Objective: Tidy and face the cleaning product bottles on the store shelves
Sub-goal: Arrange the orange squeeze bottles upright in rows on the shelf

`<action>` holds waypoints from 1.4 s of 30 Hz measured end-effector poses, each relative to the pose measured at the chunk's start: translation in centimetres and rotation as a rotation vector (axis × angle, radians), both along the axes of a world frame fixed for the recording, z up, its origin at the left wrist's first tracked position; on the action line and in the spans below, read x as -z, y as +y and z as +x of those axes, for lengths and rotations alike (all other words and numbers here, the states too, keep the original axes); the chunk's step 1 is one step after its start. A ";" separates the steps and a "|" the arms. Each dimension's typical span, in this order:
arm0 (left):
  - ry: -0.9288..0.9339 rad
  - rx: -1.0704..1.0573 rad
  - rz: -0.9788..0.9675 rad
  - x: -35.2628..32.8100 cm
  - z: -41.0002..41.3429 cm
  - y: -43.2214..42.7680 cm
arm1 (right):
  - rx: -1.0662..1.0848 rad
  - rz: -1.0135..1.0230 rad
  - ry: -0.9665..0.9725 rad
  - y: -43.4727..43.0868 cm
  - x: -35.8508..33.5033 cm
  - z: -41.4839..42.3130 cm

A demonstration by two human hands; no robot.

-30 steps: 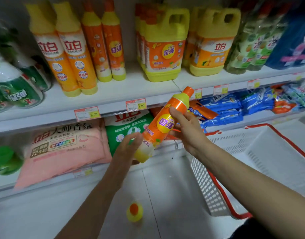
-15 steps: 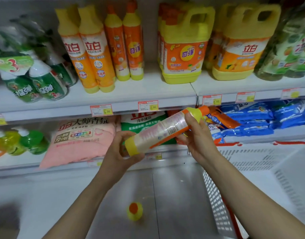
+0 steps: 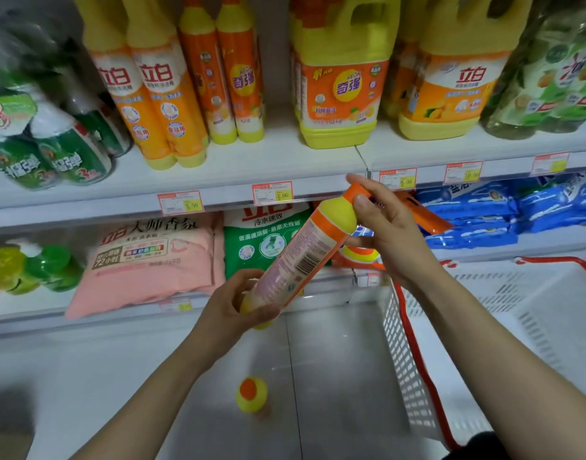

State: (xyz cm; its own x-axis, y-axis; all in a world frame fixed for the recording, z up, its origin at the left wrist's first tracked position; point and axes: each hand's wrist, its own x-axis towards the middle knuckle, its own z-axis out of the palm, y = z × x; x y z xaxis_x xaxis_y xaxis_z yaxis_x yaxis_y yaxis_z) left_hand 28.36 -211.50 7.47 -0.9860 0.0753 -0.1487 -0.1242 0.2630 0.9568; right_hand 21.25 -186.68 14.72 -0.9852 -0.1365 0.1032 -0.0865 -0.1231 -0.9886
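While the orange bottle (image 3: 304,257) leans in the air in front of the shelf (image 3: 218,180), the left hand (image 3: 233,307) wraps its bottom and the right hand (image 3: 384,230) pinches its cap. Barcode side faces up.

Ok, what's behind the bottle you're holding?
The green bag and an orange packet. The bottle covers the bag's right edge and most of the packet, so the packet's label can't be read.
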 end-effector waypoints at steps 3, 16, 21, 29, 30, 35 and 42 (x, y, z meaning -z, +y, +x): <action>-0.007 0.102 -0.139 1.2 0.7 -1.3 | -0.087 0.188 0.162 -0.9 -0.1 0.5; -0.230 0.387 -0.523 12.0 6.6 -5.2 | -0.331 0.969 0.177 -3.6 15.4 5.4; -0.175 0.359 -0.459 14.3 7.1 -4.5 | -0.329 1.108 0.159 -4.2 19.4 6.8; -0.134 0.180 -0.373 16.5 7.8 -4.0 | -0.347 1.184 0.190 -4.1 20.5 8.3; -0.133 0.168 -0.372 16.3 7.8 -4.0 | -0.356 1.191 0.187 -4.1 20.5 8.6; -0.103 0.114 -0.349 14.7 7.4 -3.9 | -0.401 1.259 0.189 -4.4 20.1 9.6; -0.091 0.038 -0.252 9.7 6.1 -5.0 | -0.557 1.333 0.076 -4.3 18.7 8.9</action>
